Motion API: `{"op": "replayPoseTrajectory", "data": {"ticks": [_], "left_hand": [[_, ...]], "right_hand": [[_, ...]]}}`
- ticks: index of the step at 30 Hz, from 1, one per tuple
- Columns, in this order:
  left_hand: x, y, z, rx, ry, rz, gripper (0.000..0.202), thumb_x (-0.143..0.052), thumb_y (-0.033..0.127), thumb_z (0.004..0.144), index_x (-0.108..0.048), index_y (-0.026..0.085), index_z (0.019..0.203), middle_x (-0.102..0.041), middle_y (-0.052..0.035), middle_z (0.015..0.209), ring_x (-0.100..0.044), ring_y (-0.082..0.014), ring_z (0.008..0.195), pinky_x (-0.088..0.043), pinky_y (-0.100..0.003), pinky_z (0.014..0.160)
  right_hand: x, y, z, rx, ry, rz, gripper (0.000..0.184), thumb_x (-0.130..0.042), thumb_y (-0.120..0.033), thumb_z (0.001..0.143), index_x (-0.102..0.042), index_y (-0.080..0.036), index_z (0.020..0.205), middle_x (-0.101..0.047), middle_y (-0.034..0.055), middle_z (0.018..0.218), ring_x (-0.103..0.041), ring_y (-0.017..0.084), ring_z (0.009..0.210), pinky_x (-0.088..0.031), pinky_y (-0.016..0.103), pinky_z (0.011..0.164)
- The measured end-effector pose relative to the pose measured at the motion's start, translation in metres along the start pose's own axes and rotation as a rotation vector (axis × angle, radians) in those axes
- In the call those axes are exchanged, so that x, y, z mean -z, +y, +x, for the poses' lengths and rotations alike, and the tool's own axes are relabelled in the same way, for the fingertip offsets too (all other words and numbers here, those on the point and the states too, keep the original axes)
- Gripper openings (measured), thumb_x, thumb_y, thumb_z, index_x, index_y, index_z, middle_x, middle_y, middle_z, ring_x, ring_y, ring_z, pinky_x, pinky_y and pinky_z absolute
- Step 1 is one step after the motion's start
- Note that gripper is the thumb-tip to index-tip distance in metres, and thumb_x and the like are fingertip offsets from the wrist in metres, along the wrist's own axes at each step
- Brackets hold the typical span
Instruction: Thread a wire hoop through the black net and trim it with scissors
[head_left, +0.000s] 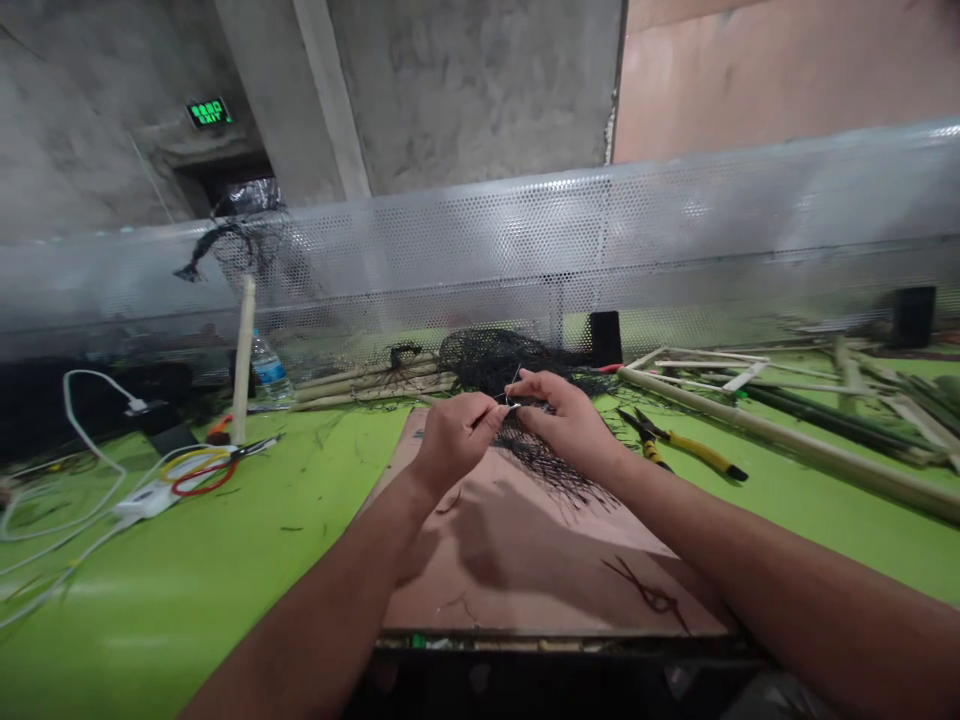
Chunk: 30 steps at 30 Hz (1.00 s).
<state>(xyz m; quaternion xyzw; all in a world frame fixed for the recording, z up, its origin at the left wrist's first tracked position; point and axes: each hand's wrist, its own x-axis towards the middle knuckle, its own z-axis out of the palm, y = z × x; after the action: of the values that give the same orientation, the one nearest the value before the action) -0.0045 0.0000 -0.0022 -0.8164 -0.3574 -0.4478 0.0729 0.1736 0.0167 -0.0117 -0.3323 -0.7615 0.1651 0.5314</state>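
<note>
My left hand (459, 432) is closed in a pinch over a pinkish-brown board (480, 560). Facing it, my right hand (571, 425) also pinches, its index finger raised and bent. A thin pale strip (514, 407) shows between the fingertips of both hands; its kind is too small to tell. Some fine dark strand loops near the right fingertips. Black netting (551, 462) hangs or lies just below my hands, its frayed edge spread over the board. More bunched black netting (487, 355) lies behind them. My fingers hide where the strip and net meet.
Yellow-handled pliers (701, 452) lie right of the board. Bamboo poles (795, 440) and a thin stick frame stretch along the right. At left are a power strip (146, 500) with cables, scissors (255, 448), an upright bamboo piece (244, 360) and a water bottle (268, 370). A perforated metal screen (465, 250) stands behind.
</note>
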Motion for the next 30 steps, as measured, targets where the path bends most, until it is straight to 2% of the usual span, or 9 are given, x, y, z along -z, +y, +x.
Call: {"op": "replayPoseTrajectory", "data": {"ticks": [3, 7, 9, 11, 13, 16, 22, 30], "left_hand": [[0.003, -0.007, -0.003, -0.165, 0.012, 0.172, 0.029, -0.046, 0.032, 0.090, -0.058, 0.015, 0.069, -0.057, -0.0015, 0.063, -0.048, -0.0112, 0.060, -0.031, -0.025, 0.060], [-0.001, -0.011, -0.004, -0.335, -0.009, 0.339, 0.031, -0.045, 0.031, 0.090, -0.055, 0.016, 0.066, -0.057, -0.0018, 0.061, -0.048, -0.0119, 0.057, -0.029, -0.027, 0.058], [-0.002, -0.011, -0.004, -0.397, -0.031, 0.383, 0.032, -0.044, 0.031, 0.090, -0.054, 0.015, 0.065, -0.057, -0.0018, 0.060, -0.047, -0.0119, 0.056, -0.027, -0.027, 0.057], [-0.002, -0.010, -0.003, -0.411, -0.050, 0.377, 0.032, -0.043, 0.031, 0.091, -0.055, 0.015, 0.065, -0.057, -0.0021, 0.060, -0.048, -0.0118, 0.056, -0.027, -0.026, 0.057], [-0.001, -0.008, -0.002, -0.368, -0.067, 0.317, 0.032, -0.043, 0.030, 0.091, -0.055, 0.015, 0.065, -0.057, -0.0022, 0.061, -0.048, -0.0114, 0.057, -0.028, -0.026, 0.057], [0.000, -0.004, -0.001, -0.201, -0.087, 0.131, 0.033, -0.044, 0.032, 0.091, -0.055, 0.014, 0.064, -0.056, -0.0014, 0.060, -0.047, -0.0101, 0.057, -0.029, -0.024, 0.057], [-0.001, 0.005, 0.003, 0.152, -0.014, -0.225, 0.033, -0.049, 0.035, 0.087, -0.054, 0.014, 0.064, -0.048, 0.0017, 0.058, -0.042, -0.0084, 0.056, -0.031, -0.021, 0.054], [-0.006, 0.003, 0.007, 0.391, 0.036, -0.439, 0.034, -0.055, 0.040, 0.081, -0.054, 0.014, 0.060, -0.042, 0.0039, 0.054, -0.036, -0.0085, 0.054, -0.029, -0.022, 0.051]], "right_hand": [[0.003, -0.006, 0.002, -0.074, -0.047, 0.075, 0.018, -0.052, -0.031, 0.086, -0.068, -0.024, 0.091, -0.066, 0.0052, 0.109, -0.041, 0.022, 0.128, -0.031, 0.040, 0.105], [0.003, -0.007, 0.005, -0.273, -0.080, 0.195, 0.034, -0.046, -0.045, 0.088, -0.070, -0.022, 0.080, -0.068, 0.0073, 0.099, -0.051, 0.025, 0.116, -0.034, 0.043, 0.101], [0.002, -0.006, 0.005, -0.352, -0.142, 0.275, 0.031, -0.052, -0.044, 0.085, -0.070, -0.021, 0.075, -0.067, 0.0072, 0.102, -0.055, 0.024, 0.108, -0.035, 0.042, 0.099], [0.001, -0.005, 0.004, -0.385, -0.189, 0.345, 0.022, -0.062, -0.039, 0.078, -0.070, -0.020, 0.069, -0.064, 0.0071, 0.112, -0.055, 0.023, 0.109, -0.034, 0.041, 0.100], [0.000, -0.004, 0.003, -0.392, -0.197, 0.417, 0.016, -0.069, -0.033, 0.072, -0.070, -0.019, 0.066, -0.061, 0.0077, 0.117, -0.051, 0.023, 0.114, -0.033, 0.040, 0.101], [-0.001, -0.003, 0.002, -0.371, -0.152, 0.522, 0.013, -0.072, -0.030, 0.070, -0.070, -0.018, 0.068, -0.062, 0.0082, 0.113, -0.048, 0.022, 0.117, -0.032, 0.040, 0.101], [-0.001, 0.000, 0.003, -0.181, -0.056, 0.657, 0.003, -0.071, -0.024, 0.073, -0.071, -0.022, 0.071, -0.059, 0.0037, 0.106, -0.044, 0.019, 0.119, -0.033, 0.037, 0.100], [-0.004, 0.006, 0.004, -0.100, 0.001, 0.643, 0.004, -0.070, -0.023, 0.075, -0.073, -0.026, 0.075, -0.054, 0.0029, 0.105, -0.045, 0.018, 0.112, -0.033, 0.037, 0.100]]}}
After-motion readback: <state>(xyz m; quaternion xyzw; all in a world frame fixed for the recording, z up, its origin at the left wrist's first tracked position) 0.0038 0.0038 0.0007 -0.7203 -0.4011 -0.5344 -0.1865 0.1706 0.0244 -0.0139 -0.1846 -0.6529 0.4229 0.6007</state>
